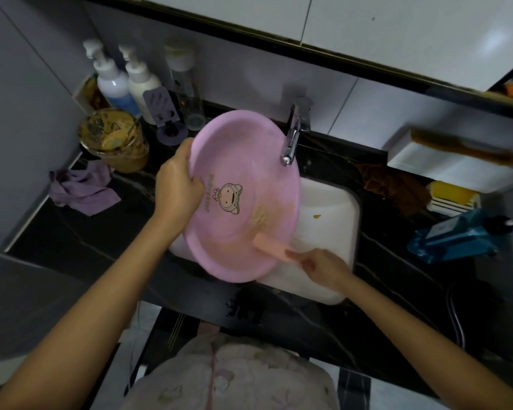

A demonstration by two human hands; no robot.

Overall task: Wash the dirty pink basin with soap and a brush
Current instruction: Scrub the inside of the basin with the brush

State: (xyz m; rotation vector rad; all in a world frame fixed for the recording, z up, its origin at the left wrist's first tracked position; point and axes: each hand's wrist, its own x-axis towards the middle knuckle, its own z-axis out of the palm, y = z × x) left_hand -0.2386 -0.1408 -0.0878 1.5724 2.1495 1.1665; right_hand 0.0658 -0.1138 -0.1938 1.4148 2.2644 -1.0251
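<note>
Nearest the lens: floral pale garment (pixel 237 377) at bottom edge, both bare forearms reaching forward from it.

Left hand (pixel 176 182): clamped on the left rim of the pink basin (pixel 243 161). Thumb lies on the inner face, the other fingers curl round the rim to the back and are mostly hidden.

Right hand (pixel 320 266): fingers bunched together, pinching the near end of the peach brush (pixel 271 247). Brush head sits beyond the fingertips, against the basin's lower inner wall. Bristles can't be made out.

Basin: tilted up on edge over the white sink (pixel 329 208), inside facing the camera, held between the two hands. Brownish smear (pixel 261 216) on the inner wall just beyond the brush head; cartoon print (pixel 230 199) just right of the left thumb. Faucet (pixel 292 137) spout overlaps the upper right rim.

Brown blob (pixel 317 216) on the sink floor, beyond the right-hand fingers.

Left of the left-hand fingers, on the black counter (pixel 71 232): purple cloth (pixel 82 187), jar (pixel 116 140) smeared brown. Beyond them: two pump bottles (pixel 113 81), clear bottle (pixel 187 84).

Well right of the right hand: brown rag (pixel 397 187), yellow sponge (pixel 450 193), blue object (pixel 456 238), blurred.
</note>
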